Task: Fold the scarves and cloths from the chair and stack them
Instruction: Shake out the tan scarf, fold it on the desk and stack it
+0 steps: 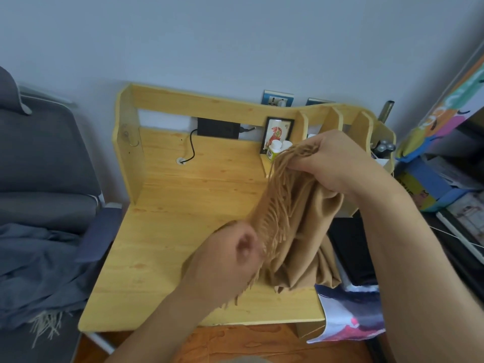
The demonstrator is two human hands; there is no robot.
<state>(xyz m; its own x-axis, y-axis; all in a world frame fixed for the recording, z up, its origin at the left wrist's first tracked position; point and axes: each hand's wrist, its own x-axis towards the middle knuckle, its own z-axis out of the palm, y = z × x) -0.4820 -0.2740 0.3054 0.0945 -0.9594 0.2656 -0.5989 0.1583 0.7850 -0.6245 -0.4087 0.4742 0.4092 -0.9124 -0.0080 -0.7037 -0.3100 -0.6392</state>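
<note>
Tan fringed scarf [293, 224] bunched above the pale wooden tabletop [183, 231], pinched at its fringe by the right hand [332, 163] and gripped lower by the blurred left hand [230, 258]. Grey-blue scarf [36, 271] draped on the grey chair [44, 158], left. Framed picture [277, 134], 2 small bottles [279, 149] and black adapter [217, 128] behind; patterned cloth [348, 315] at the tabletop's right corner.

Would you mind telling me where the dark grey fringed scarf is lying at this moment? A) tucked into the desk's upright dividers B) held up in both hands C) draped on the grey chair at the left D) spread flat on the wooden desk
C: the dark grey scarf lies crumpled on the grey chair, while both hands hold the tan scarf over the desk.
</note>
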